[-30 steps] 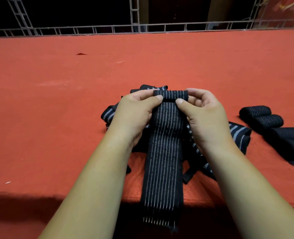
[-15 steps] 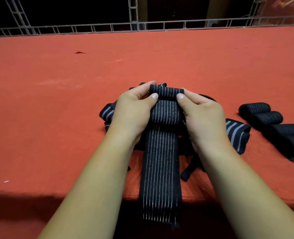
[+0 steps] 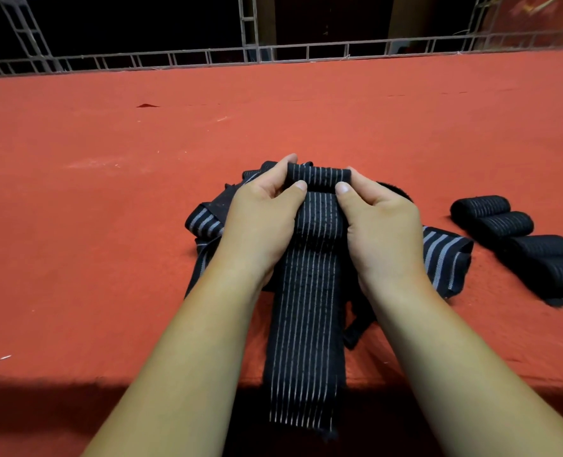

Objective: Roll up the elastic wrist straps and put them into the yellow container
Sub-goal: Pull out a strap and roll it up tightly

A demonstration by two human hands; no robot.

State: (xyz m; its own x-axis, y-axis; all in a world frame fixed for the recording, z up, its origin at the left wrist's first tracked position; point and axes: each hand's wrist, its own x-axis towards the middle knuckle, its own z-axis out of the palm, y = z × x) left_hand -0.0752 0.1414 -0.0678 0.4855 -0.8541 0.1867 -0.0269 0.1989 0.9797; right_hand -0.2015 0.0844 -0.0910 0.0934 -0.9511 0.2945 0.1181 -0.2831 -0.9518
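Observation:
A black elastic wrist strap (image 3: 306,311) with thin white stripes lies lengthwise in front of me, its near end hanging over the table's front edge. Its far end is wound into a small roll (image 3: 321,179). My left hand (image 3: 263,219) pinches the roll's left end between thumb and fingers. My right hand (image 3: 379,219) pinches the right end the same way. Under my hands lies a pile of loose straps (image 3: 445,258) with wider grey stripes. The yellow container is not in view.
Several rolled black straps (image 3: 517,239) lie in a row at the right on the red cloth table (image 3: 108,225). A metal truss frame (image 3: 247,54) runs along the table's far edge. The front edge (image 3: 75,379) is close to me.
The roll at the strap's far end has grown thicker as both hands turned it toward me. The free tail over the table edge has shortened slightly.

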